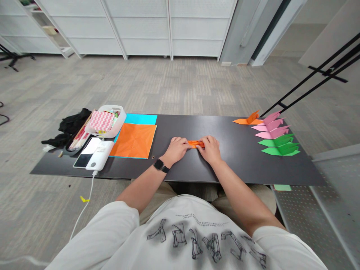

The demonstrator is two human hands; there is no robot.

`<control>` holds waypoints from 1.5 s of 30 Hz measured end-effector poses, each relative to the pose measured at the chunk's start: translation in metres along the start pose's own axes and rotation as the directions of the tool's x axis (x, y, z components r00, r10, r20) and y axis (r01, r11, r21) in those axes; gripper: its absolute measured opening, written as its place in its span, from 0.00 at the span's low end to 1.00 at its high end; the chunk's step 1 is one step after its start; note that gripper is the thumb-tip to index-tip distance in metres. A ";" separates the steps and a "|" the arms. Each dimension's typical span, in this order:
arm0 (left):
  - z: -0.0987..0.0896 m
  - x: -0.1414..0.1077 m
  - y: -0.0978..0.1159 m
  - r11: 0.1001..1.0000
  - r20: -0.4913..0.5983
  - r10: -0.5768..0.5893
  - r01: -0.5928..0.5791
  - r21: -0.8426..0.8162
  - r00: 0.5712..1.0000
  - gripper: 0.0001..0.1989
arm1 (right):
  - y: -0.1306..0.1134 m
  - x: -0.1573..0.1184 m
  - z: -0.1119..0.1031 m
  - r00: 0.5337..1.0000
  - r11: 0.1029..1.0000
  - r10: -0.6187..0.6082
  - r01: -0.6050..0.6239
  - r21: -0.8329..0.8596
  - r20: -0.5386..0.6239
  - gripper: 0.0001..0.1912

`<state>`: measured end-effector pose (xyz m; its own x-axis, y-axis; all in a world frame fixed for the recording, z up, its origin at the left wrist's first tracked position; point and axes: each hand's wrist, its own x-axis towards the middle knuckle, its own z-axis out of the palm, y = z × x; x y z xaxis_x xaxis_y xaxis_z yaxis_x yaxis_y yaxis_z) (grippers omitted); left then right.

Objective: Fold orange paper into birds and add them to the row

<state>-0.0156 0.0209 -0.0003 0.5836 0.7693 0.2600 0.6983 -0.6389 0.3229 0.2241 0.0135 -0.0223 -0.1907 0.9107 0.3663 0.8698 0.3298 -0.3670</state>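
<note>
A narrow folded strip of orange paper [195, 143] lies on the dark table in front of me. My left hand [178, 148] pinches its left end, with a black watch on that wrist. At the other end, my right hand [209, 147] has its fingers closed on the paper. Both hands rest low at the tabletop, and their fingers cover the strip's two ends.
To the left lie orange paper sheets [134, 140] over blue ones, a power bank [100, 155] with a white cable, a phone [86, 153] and a white basket [118, 125]. Folded paper birds stand right: orange [251, 119], pink [271, 127], green [281, 145].
</note>
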 end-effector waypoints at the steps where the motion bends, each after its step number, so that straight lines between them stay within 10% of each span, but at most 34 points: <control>1: 0.000 0.000 0.000 1.000 0.004 -0.006 0.006 -0.002 1.000 0.15 | 0.001 0.000 0.000 1.000 1.000 0.016 -0.016 0.002 -0.010 0.10; 12: -0.001 0.000 -0.001 0.998 0.031 -0.045 0.046 -0.053 0.999 0.15 | 0.021 -0.008 -0.008 0.985 0.986 0.162 -0.159 0.054 -0.062 0.09; 33: -0.008 -0.001 -0.021 0.972 -0.064 0.004 -0.019 -0.232 0.998 0.16 | 0.009 -0.004 0.004 0.999 0.999 -0.044 0.044 -0.013 -0.010 0.12; 45: 0.007 0.009 -0.006 1.000 -0.033 0.011 -0.012 -0.010 0.999 0.14 | 0.005 -0.004 0.001 0.998 0.997 -0.070 0.070 -0.025 -0.009 0.14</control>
<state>-0.0116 0.0314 -0.0063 0.5775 0.7618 0.2934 0.6873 -0.6477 0.3287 0.2286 0.0117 -0.0264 -0.2468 0.8831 0.3989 0.8655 0.3861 -0.3191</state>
